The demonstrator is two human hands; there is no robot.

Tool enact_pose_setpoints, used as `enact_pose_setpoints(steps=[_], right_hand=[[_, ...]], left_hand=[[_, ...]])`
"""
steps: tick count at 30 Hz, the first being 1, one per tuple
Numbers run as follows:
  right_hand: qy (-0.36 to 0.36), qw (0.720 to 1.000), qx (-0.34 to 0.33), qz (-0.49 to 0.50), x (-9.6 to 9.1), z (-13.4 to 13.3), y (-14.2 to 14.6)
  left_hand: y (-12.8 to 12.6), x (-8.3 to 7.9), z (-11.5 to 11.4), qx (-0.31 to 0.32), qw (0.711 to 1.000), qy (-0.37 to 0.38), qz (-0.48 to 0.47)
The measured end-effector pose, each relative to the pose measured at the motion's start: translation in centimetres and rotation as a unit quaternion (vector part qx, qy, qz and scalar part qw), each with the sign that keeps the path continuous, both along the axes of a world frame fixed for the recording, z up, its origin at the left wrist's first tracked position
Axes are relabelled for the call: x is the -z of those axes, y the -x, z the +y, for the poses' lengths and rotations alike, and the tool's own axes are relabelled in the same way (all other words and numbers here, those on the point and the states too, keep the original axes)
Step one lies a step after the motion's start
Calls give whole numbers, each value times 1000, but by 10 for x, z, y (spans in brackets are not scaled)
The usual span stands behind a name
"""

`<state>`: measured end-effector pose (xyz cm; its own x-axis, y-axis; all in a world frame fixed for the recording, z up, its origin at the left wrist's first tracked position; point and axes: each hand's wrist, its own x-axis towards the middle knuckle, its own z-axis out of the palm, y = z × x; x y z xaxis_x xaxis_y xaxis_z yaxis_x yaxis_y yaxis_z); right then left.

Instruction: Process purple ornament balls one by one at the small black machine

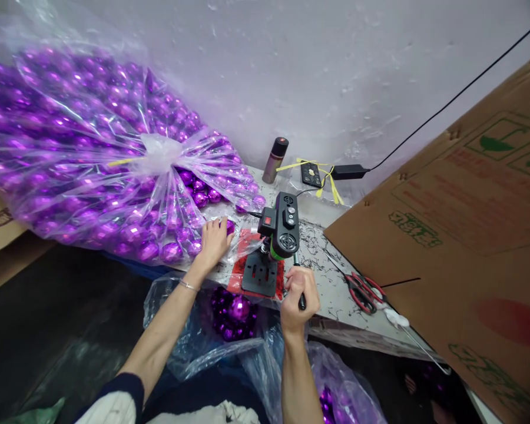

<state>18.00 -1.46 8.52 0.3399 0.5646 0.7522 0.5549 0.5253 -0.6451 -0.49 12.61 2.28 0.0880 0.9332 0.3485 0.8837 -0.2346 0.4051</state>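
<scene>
My left hand is at the mouth of a clear bag, its fingers curled over a shiny purple bauble that shows past the fingertips. My right hand is wrapped round the black lever handle of a small bench press machine. This machine has a black head with vents, knobs and a red switch, and a flat slotted base plate on a red sheet. Below the table edge, more purple baubles lie in an open clear bag.
A huge tied clear bag of purple baubles fills the left. Behind the machine stand a spray can and a power adapter. Red-handled scissors lie at right, beside a large cardboard box. Black scraps litter the tabletop.
</scene>
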Motion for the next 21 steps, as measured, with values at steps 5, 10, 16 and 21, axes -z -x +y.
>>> enact_pose_setpoints(steps=[5,10,16,21], right_hand=[[3,1000,-2,-14,-1,-1,-2],[10,1000,-4,-9,-8,-1,-3],[36,999,-13,14,-25,2,-3],[39,999,-5,3,-28,1,-3]], left_hand=[[1,-4,28,51,996,72,25],[10,-19,0,132,947,91,-279],[9,-19,-54,157,829,248,-475],[-22,12,-75,146,895,220,-359]])
